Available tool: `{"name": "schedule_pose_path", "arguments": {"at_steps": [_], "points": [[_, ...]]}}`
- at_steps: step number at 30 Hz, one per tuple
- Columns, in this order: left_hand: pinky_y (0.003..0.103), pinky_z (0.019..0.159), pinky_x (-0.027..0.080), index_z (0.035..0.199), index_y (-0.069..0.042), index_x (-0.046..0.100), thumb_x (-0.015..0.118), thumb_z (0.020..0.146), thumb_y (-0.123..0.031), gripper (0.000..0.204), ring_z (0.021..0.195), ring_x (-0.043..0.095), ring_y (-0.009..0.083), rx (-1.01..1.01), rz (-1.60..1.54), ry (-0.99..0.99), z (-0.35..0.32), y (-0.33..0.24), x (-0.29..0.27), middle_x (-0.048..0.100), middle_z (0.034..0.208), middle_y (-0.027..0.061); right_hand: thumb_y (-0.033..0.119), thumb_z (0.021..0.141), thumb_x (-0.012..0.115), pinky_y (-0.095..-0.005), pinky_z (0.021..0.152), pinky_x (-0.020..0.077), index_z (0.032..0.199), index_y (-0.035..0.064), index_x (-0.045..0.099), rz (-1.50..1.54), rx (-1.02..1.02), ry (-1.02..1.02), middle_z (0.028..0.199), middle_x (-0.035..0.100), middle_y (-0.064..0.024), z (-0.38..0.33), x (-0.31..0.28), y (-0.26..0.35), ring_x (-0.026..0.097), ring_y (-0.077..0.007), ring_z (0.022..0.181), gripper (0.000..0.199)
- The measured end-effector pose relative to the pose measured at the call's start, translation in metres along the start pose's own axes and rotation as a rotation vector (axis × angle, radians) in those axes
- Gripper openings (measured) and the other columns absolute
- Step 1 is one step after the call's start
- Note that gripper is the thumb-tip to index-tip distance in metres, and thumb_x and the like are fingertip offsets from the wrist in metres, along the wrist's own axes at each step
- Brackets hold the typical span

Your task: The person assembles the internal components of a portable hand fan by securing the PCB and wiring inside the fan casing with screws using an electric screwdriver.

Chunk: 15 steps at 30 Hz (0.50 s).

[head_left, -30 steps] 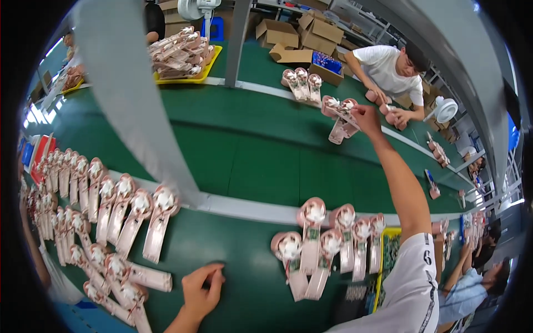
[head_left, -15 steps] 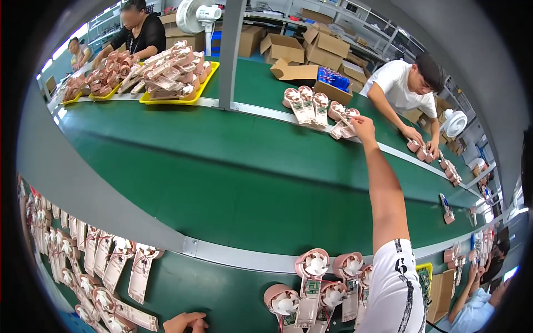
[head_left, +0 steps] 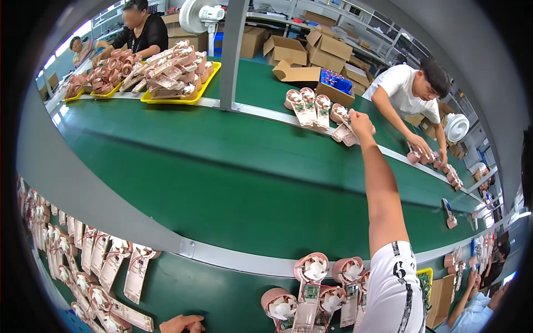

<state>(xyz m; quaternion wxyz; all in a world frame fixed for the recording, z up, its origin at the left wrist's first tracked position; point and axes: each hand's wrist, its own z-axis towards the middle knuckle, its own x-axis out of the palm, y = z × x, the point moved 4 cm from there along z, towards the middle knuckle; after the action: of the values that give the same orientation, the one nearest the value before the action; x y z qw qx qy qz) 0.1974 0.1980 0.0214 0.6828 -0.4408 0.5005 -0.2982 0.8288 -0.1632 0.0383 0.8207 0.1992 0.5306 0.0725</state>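
Observation:
My right arm stretches across the green conveyor to its far edge. There my right hand [head_left: 362,123] is closed on a pink handheld fan [head_left: 340,113] in a small group; the fingers hide part of it. A pink fan housing [head_left: 345,135] lies just in front of that hand. To its left stand several pink handheld fans [head_left: 308,106] with white blades and green circuit boards. Low in the picture, my left hand [head_left: 182,324] rests over the near green table with curled fingers and nothing visible in them. Several opened fans [head_left: 312,269] lie near my right sleeve.
Rows of pink fan housings [head_left: 139,275] cover the near left. Yellow trays [head_left: 191,100] heaped with fan parts stand far left, beside a grey post [head_left: 229,61]. A box of blue parts [head_left: 336,89] sits behind the fans. A co-worker [head_left: 408,91] handles fans at far right.
My right hand has shifted slightly up and left among the far fans. The co-worker's hands have moved right along their fans. My left hand remains nearly in place.

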Motion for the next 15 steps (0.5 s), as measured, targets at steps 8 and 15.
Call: {"name": "schedule_pose_path", "arguments": {"at_steps": [8,15], "points": [[0.024,0.052,0.046,0.099,0.000,0.069,0.061,0.091,-0.002,0.011,0.056,0.059,0.0116,0.009,-0.001,0.022,0.003,0.000,0.000,0.066,0.073,0.0074,0.026,0.078,0.068,-0.0415,0.079,0.0545,0.093,0.0114,0.077,0.008,-0.067,-0.060,0.093,0.073,-0.0152,0.038,0.041,-0.025,0.071,-0.0328,0.088,0.023],[0.024,0.052,0.047,0.098,0.001,0.068,0.061,0.091,0.000,0.010,0.057,0.060,0.0131,0.023,-0.021,0.044,0.010,-0.003,0.002,0.067,0.075,0.0097,0.026,0.083,0.062,-0.0445,0.085,0.0514,0.089,0.0074,0.073,0.304,-0.104,-0.122,0.095,0.071,-0.0155,0.061,0.071,-0.049,0.067,-0.0339,0.092,0.022]]}}
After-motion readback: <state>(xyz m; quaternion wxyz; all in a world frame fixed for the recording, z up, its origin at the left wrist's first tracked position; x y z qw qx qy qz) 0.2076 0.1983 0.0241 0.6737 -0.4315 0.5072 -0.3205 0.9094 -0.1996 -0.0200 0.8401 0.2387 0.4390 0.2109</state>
